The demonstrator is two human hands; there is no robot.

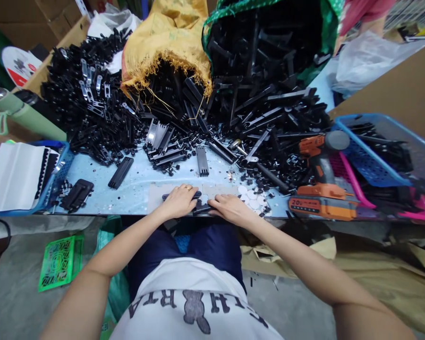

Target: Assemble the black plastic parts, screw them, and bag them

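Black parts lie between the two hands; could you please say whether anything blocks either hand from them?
Nothing visible does: the left hand rests on the black parts, and the right hand touches them too.

- The left hand is covering part of some black plastic pieces at the edge of the blue tabletop.
- The right hand is touching their right end.
- White discs are lying just beside it.
- A cordless drill is standing farther right.
- A yellow sack is gaping over heaped black parts.
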